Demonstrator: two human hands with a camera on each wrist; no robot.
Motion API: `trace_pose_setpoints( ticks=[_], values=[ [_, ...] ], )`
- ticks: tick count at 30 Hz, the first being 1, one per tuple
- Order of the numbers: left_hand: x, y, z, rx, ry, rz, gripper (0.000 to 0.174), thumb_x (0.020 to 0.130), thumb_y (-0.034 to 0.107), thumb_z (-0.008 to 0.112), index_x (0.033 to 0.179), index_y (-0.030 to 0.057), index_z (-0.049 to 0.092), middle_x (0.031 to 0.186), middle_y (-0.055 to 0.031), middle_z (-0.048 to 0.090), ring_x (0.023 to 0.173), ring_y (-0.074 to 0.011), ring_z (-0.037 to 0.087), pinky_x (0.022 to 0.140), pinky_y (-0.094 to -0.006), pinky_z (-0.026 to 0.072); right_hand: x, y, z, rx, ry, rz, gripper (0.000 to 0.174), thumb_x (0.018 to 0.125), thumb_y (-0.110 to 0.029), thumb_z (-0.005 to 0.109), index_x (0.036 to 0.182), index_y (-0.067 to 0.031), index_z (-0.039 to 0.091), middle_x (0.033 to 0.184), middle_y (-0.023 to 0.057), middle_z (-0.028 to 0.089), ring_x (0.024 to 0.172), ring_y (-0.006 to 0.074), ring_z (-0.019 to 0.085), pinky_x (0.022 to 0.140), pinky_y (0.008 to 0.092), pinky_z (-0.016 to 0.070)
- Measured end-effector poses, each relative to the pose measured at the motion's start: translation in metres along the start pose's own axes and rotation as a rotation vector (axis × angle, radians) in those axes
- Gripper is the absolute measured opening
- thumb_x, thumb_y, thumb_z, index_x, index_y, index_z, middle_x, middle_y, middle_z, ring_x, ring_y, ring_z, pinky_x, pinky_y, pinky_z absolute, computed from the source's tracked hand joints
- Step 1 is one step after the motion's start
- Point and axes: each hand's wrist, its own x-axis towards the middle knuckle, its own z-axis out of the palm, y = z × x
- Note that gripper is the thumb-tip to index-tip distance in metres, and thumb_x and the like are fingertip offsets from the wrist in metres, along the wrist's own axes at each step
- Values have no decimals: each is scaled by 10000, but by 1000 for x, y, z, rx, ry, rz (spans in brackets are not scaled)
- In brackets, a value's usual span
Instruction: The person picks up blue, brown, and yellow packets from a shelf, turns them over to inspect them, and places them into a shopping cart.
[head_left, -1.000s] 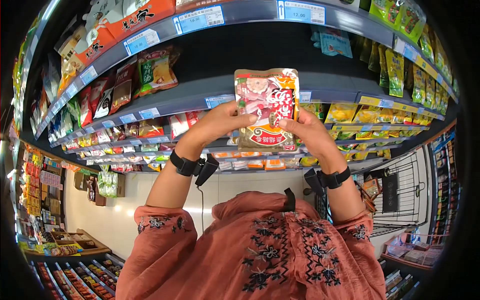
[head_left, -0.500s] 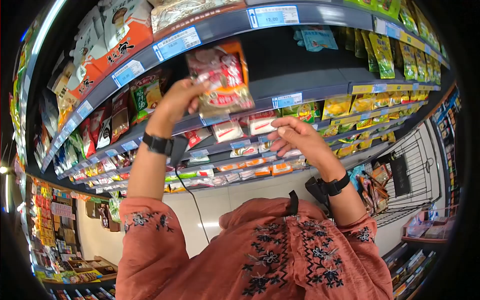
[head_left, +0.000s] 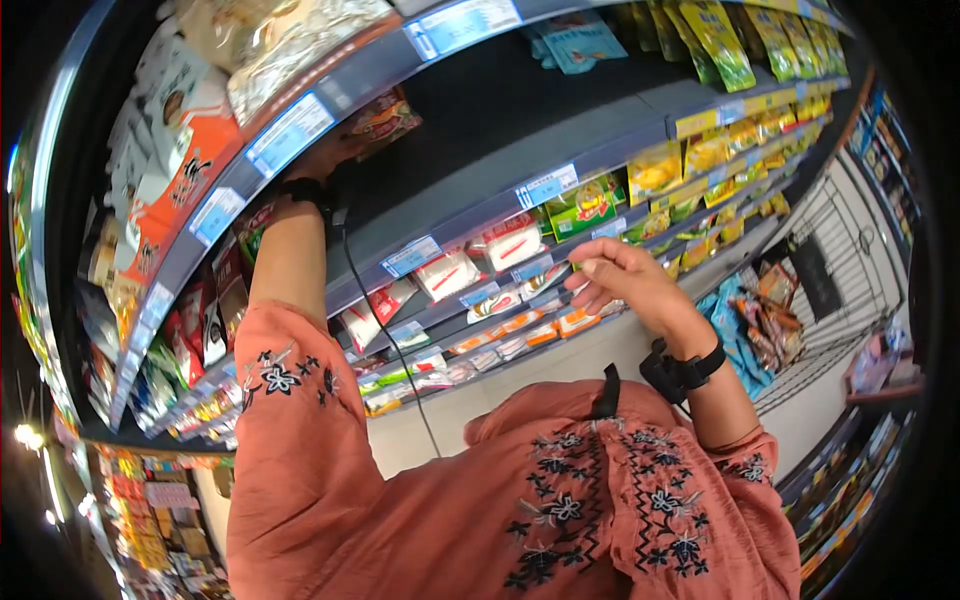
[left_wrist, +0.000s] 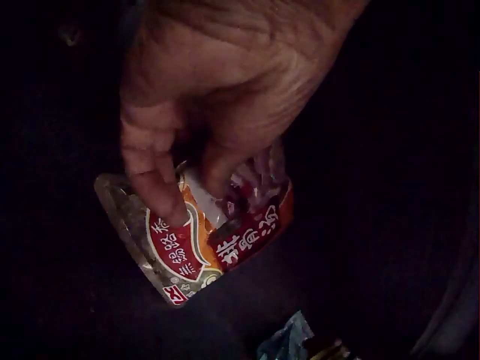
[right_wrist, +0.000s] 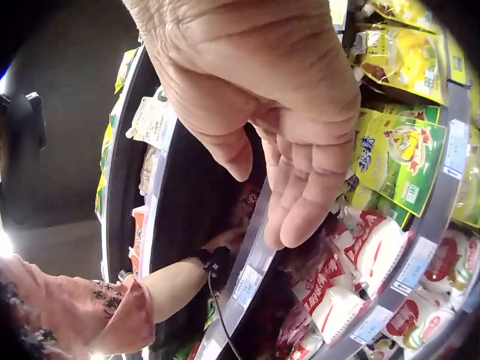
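Deep in the dark shelf, my left hand (left_wrist: 217, 97) pinches a printed food packet (left_wrist: 240, 244) between thumb and fingers. The packet has red, orange and pale printing with a picture on it. In the head view the packet (head_left: 382, 122) shows partly beneath the upper shelf's edge, and the left hand lies in shadow there. My right hand (head_left: 625, 285) hangs in front of the lower shelves with relaxed fingers and holds nothing. In the right wrist view, the right hand (right_wrist: 262, 112) overlaps yellow-green packets (right_wrist: 401, 161) and white-and-red packets (right_wrist: 375, 247).
Price-tagged shelf edges (head_left: 548, 186) run across the front. Blue packets (head_left: 578, 44) sit farther along the same shelf, with orange-and-white packages (head_left: 190, 160) on the upper left. A wire shopping cart (head_left: 850, 270) with goods stands at the right. A cable (head_left: 385, 330) hangs from the left wrist.
Both hands held the packet at first; the right hand let go. The left hand carried it leftward and into the shelf, and the head view turned along.
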Motion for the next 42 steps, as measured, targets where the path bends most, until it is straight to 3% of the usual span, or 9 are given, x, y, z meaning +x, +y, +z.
trace_pose_setpoints(
  ticks=[2, 3, 8, 16, 21, 28, 29, 31, 42],
  values=[
    [13, -15, -6, 870, -39, 420, 567, 944, 356, 634, 1420, 92, 477, 1420, -173, 504, 1282, -334, 502, 1084, -415, 390, -7, 3, -2, 22, 37, 13, 307, 1008, -224, 524, 1213, 3, 558, 1040, 132, 673, 846, 187, 686, 719, 305, 580],
    [19, -13, -5, 835, -128, 231, 577, 960, 388, 585, 1459, 133, 445, 1476, -168, 460, 1395, -333, 372, 1166, -385, 266, -10, 5, -3, 32, 58, 12, 304, 1007, -226, 528, 1205, 2, 561, 1028, 124, 674, 843, 188, 686, 714, 303, 579],
    [59, -75, -17, 966, -84, 320, 561, 985, 351, 537, 1491, 155, 394, 1586, -107, 285, 1443, -297, 304, 1172, -407, 280, -15, 21, -12, 58, 123, -2, 308, 1006, -229, 534, 1209, 0, 563, 1024, 121, 674, 841, 184, 685, 704, 301, 575],
    [81, -89, -16, -228, -197, -1, 624, 1016, 271, 448, 1562, 161, 167, 1637, -41, 131, 1492, -269, 172, 1147, -452, 340, -18, 27, -11, 76, 149, 17, 328, 1002, -236, 543, 1226, 2, 565, 1026, 125, 675, 834, 179, 681, 695, 301, 576],
    [77, -76, -9, -212, -151, 4, 595, 963, 283, 550, 1475, 122, 294, 1475, -68, 292, 1333, -265, 315, 1030, -429, 404, -25, 28, -9, 85, 177, 27, 333, 1001, -236, 544, 1232, 4, 564, 1032, 129, 675, 833, 177, 678, 692, 302, 579],
    [52, -36, -15, 885, 215, 403, 564, 888, 300, 693, 1352, 67, 472, 1249, -105, 519, 1110, -260, 516, 867, -395, 494, -24, 22, -13, 75, 170, 20, 350, 994, -261, 555, 1216, 10, 563, 1034, 129, 674, 848, 178, 682, 707, 295, 571],
    [45, -21, -14, 775, 223, 361, 561, 877, 303, 714, 1334, 60, 498, 1216, -110, 551, 1079, -259, 544, 844, -390, 507, -21, 17, -13, 56, 161, 9, 351, 994, -263, 554, 1215, 10, 561, 1035, 126, 672, 850, 178, 682, 709, 295, 569],
    [28, 30, 11, -437, 48, -34, 390, 823, 287, 798, 1070, 66, 590, 738, -12, 542, 569, -135, 489, 525, -282, 417, -14, 5, -14, 30, 147, -29, 357, 991, -266, 557, 1217, 10, 554, 1040, 119, 668, 855, 176, 682, 714, 296, 567],
    [-82, 156, 83, -453, -586, -187, 349, 887, 310, 728, 1097, 47, 638, 737, 67, 589, 486, 18, 410, 438, -159, 290, 47, -61, -4, 80, 105, -278, 487, 937, -351, 646, 1261, -7, 531, 1129, 121, 643, 957, 201, 674, 742, 338, 580]
  ],
)
